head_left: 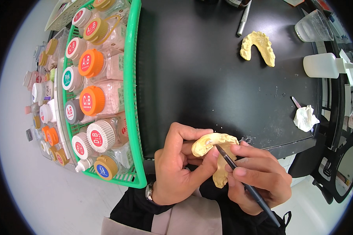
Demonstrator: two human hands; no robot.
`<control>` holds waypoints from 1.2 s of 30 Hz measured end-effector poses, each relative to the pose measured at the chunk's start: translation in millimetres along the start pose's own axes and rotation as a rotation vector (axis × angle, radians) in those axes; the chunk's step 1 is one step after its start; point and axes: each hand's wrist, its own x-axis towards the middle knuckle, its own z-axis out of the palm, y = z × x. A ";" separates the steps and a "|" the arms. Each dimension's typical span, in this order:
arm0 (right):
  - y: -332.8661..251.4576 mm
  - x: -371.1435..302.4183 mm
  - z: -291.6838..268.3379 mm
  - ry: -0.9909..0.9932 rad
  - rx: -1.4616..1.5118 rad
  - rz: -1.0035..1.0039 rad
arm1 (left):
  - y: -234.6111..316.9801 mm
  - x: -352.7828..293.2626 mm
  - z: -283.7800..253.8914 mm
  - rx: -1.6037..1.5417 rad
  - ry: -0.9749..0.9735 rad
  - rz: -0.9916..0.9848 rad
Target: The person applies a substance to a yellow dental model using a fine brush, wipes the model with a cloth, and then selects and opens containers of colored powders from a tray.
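The mold point(202, 145) is by the near edge of the surface point(176, 78), snug in the curled left hand point(180, 168). The right hand point(262, 178) pinches a dark tool point(259, 199), tip at the mold. Another mold point(259, 38) lies far right. A basket point(130, 78) of jars point(91, 62) sits left.

The person's left fingers point(187, 134) cover part of the pale yellow, horseshoe-shaped plaster dental arch point(222, 138); the fine tip of the slim, dark-handled tool point(259, 198) is too small to make out clearly. The upper edge crops the bright green plastic basket point(130, 78) and what seems a dark, rounded container point(236, 2). Crumpled white tissue point(305, 118) partly hides a thin pinkish stick point(295, 102).
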 end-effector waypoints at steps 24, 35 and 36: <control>-0.3 -0.1 -0.4 -0.007 0.021 0.009 | 1.0 -0.5 0.0 0.005 0.004 -0.006; 0.1 0.5 2.1 0.007 0.006 0.002 | -0.6 0.0 -0.5 0.008 0.001 0.020; -0.1 0.9 2.1 0.005 0.005 0.004 | -0.7 -0.2 -0.3 0.006 0.004 0.021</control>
